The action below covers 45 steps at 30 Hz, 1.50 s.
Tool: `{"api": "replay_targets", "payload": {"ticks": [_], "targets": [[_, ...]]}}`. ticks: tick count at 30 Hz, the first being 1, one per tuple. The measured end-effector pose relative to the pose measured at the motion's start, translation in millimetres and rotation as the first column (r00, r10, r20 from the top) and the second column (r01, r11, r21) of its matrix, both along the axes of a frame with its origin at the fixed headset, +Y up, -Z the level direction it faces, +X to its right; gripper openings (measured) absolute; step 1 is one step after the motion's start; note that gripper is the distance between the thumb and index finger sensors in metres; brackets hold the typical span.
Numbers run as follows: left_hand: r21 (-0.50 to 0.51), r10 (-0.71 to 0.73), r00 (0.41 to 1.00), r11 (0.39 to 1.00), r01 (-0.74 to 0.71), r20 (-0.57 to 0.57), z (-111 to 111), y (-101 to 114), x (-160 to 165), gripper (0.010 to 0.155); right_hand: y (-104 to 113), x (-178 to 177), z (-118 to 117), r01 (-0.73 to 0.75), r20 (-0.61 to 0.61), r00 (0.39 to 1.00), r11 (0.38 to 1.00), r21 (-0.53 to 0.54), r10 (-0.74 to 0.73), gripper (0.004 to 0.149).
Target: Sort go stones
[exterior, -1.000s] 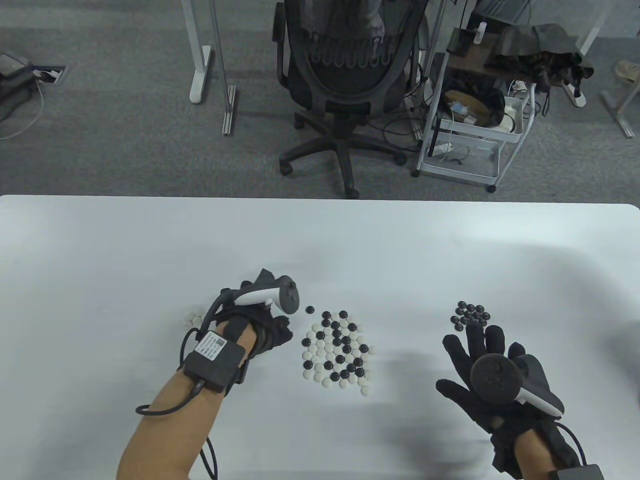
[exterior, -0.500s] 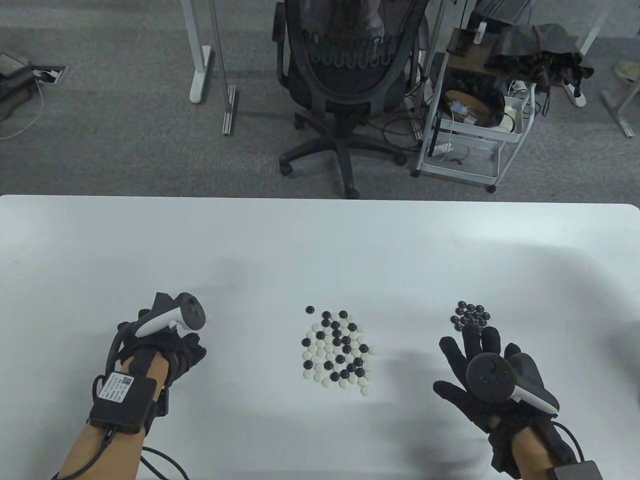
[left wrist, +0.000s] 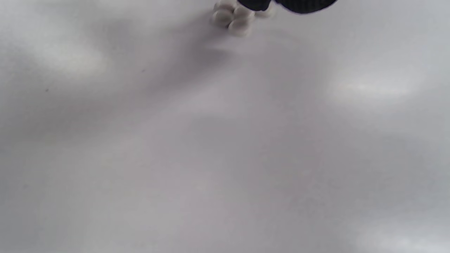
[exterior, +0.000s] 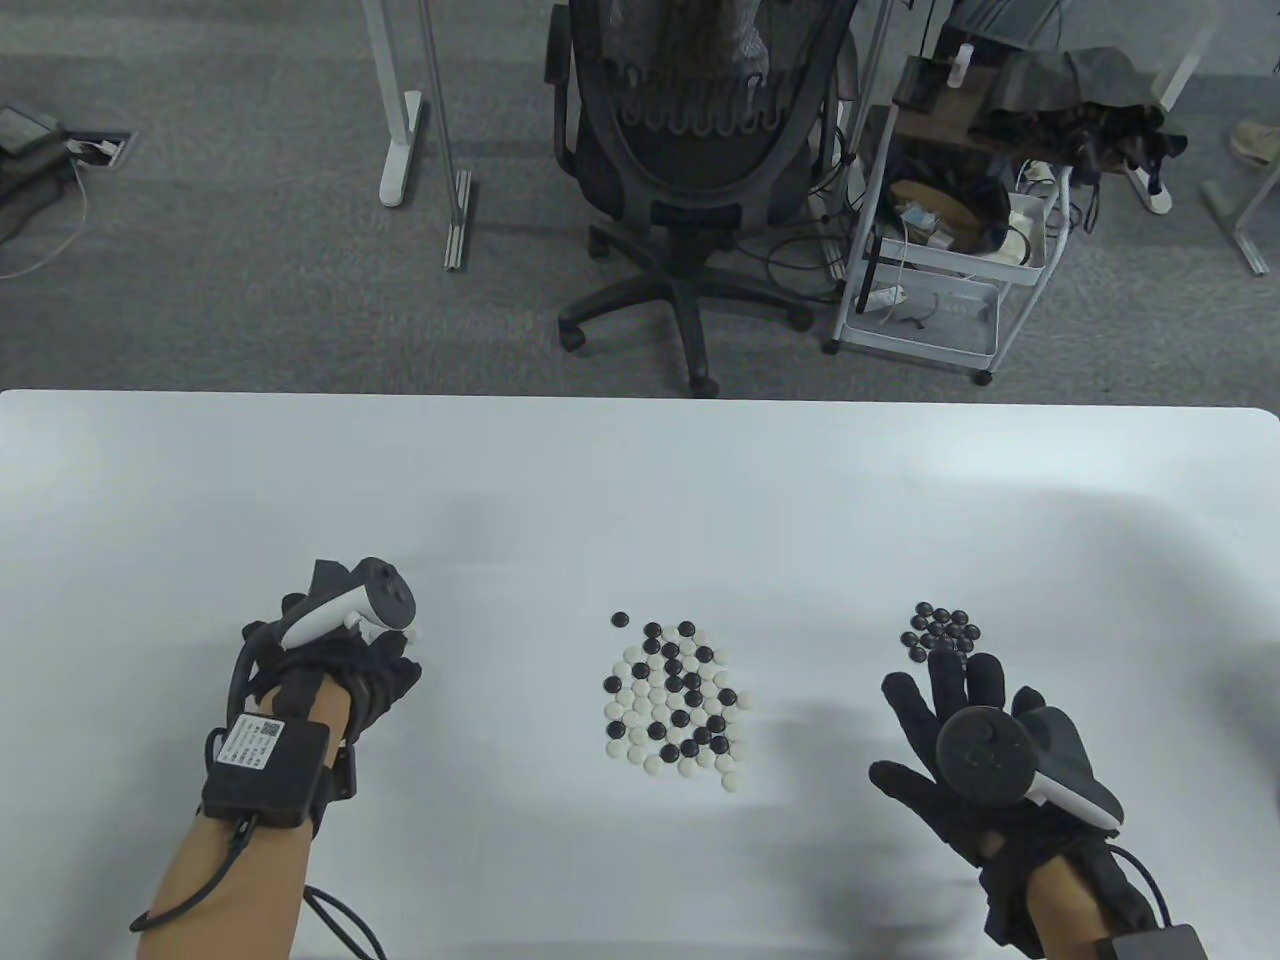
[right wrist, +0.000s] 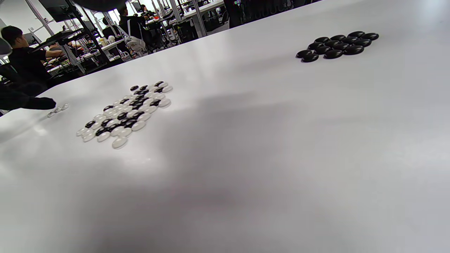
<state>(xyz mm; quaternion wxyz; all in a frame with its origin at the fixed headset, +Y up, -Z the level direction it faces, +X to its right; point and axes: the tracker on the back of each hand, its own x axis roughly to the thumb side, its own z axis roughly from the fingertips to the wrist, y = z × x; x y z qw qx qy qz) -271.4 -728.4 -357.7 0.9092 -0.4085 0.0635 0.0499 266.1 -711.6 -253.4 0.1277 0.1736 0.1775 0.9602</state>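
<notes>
A mixed pile of black and white Go stones (exterior: 675,700) (right wrist: 126,112) lies mid-table, with one black stone (exterior: 619,619) apart at its far left. A sorted black pile (exterior: 940,630) (right wrist: 337,45) sits to the right. My right hand (exterior: 950,700) hovers just in front of it, fingers spread and holding nothing. My left hand (exterior: 385,675) is curled over a small white pile (left wrist: 233,17) (right wrist: 58,109) at the left. Its fingertips (left wrist: 288,2) are right at those stones. Whether they pinch a stone is hidden.
The white table (exterior: 640,480) stretches wide beyond and beside the piles. Past its far edge stand an office chair (exterior: 690,150) and a white wire cart (exterior: 950,230). The right wrist view shows people at desks in the background.
My left hand left the mixed pile, swung left, then edged forward over the white pile. The right hand has barely moved.
</notes>
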Motion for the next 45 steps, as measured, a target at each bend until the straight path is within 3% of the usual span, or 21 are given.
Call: {"api": "replay_targets", "payload": {"ticks": [3,8,18,27,32,38,45], "targets": [[0.055,0.048,0.999,0.997,-0.049,0.021,-10,20,20,0.068,0,0,0,0.000,-0.001,1.000,1.000,0.002,0.000,0.084],[0.014,0.093,0.986,0.995,-0.096,0.140,-23,34,68,0.069,1,1,1,0.002,0.003,1.000,1.000,0.009,-0.002,0.084],[-0.062,0.146,0.913,0.989,-0.132,0.382,-34,15,162,0.067,1,2,1,0.011,0.003,1.000,0.999,0.031,-0.011,0.084],[-0.147,0.198,0.882,0.978,-0.149,0.428,-37,-18,198,0.064,1,3,1,0.012,0.003,1.000,1.000,0.022,-0.012,0.084],[-0.083,0.092,0.909,0.995,-0.064,0.406,-36,-16,183,0.065,1,3,2,0.009,0.003,1.000,1.000,0.021,-0.009,0.084],[-0.075,0.067,0.961,0.996,-0.049,0.270,-27,-10,111,0.065,2,3,2,0.010,0.003,1.000,1.000,0.019,-0.010,0.084],[-0.072,0.050,0.991,0.997,-0.041,0.122,4,-10,28,0.064,2,1,2,0.003,-0.002,1.000,1.000,0.016,-0.003,0.084]]}}
